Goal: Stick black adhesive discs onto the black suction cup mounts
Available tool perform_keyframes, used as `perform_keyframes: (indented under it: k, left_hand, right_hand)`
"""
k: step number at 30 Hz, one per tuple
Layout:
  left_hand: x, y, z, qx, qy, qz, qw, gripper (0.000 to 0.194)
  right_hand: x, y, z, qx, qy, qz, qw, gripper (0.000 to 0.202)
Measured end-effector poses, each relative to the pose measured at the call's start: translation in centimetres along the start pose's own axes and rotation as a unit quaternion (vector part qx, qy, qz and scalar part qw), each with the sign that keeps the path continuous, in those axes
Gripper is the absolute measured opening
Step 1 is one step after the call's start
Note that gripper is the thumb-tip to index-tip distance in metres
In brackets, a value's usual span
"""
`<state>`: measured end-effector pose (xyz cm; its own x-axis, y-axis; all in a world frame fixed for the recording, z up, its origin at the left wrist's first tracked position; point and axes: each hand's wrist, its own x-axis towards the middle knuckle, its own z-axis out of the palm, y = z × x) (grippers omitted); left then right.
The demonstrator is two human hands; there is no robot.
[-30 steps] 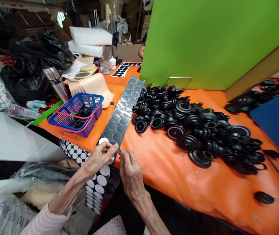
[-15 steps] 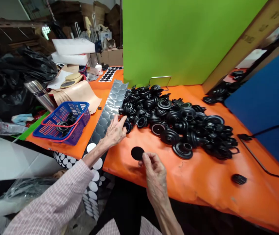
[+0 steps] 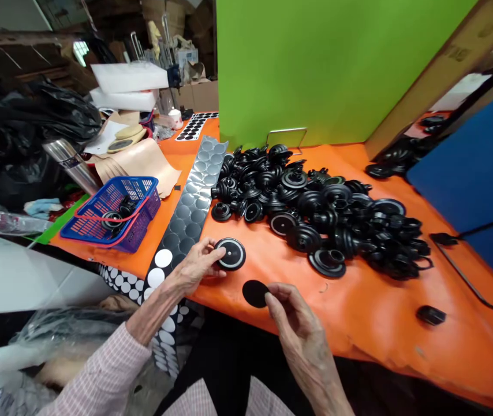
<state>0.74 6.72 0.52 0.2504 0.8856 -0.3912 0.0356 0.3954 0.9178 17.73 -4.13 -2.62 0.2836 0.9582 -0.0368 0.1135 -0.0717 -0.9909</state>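
My left hand (image 3: pixel 201 263) grips a round black plastic part (image 3: pixel 234 259) by its left edge; a pale ring and a small centre dot show on its face. Between thumb and fingers of my right hand (image 3: pixel 296 315) is a thin black disc (image 3: pixel 255 293), held by its right edge. The disc lies a little below and right of the part, apart from it. Behind both hands spreads a heap of similar black parts (image 3: pixel 302 202). Left of the heap runs a sheet of round stickers (image 3: pixel 190 208), dark and shiny.
A blue and purple basket (image 3: pixel 138 231) with a few black parts stands at left, near a metal flask (image 3: pixel 71 164). One small black piece (image 3: pixel 430 315) lies on the orange tabletop (image 3: pixel 372 323) at right. Green (image 3: pixel 316 69) and blue panels (image 3: pixel 480 173) bound the back and right.
My left hand has come back from the heap's left edge toward me, now holding a black part. My right hand with the disc has shifted slightly right and nearer.
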Motion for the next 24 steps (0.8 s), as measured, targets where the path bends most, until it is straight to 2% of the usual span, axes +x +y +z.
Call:
perform_keyframes:
  k: [1, 3, 6, 9, 12, 19, 24]
  left_hand:
    - [-0.9, -0.4, 0.0, -0.063, -0.012, -0.019, 0.998, 0.028]
    - [-2.3, -1.0, 0.1, -0.117, -0.024, -0.018, 0.993, 0.036]
    - [-3.7, -1.6, 0.3, -0.135, -0.040, -0.012, 0.990, 0.041]
    - [-4.3, -1.9, 0.3, -0.135, -0.050, -0.007, 0.990, 0.043]
    - [-4.6, -2.0, 0.2, -0.141, -0.059, -0.005, 0.988, 0.046]
    - [-5.2, -2.2, 0.5, -0.159, -0.066, -0.015, 0.985, 0.045]
    - [-5.2, -2.4, 0.7, -0.163, -0.071, -0.019, 0.984, 0.048]
  right_hand:
    - [0.0, -0.2, 0.0, -0.007, 0.000, -0.010, 1.000, 0.023]
    - [-0.1, -0.9, 0.1, 0.019, -0.002, -0.013, 1.000, 0.025]
    - [0.0, -1.9, 0.5, 0.107, -0.018, 0.042, 0.993, 0.035]
    - [0.2, -2.4, 1.0, 0.161, -0.040, 0.112, 0.980, 0.031]
    - [0.4, -2.2, 1.5, 0.200, -0.029, 0.133, 0.970, 0.031]
    - [0.3, -0.9, 3.5, 0.129, 0.046, 0.054, 0.989, 0.025]
    - [-0.1, -1.0, 4.5, 0.109, 0.078, 0.041, 0.990, 0.028]
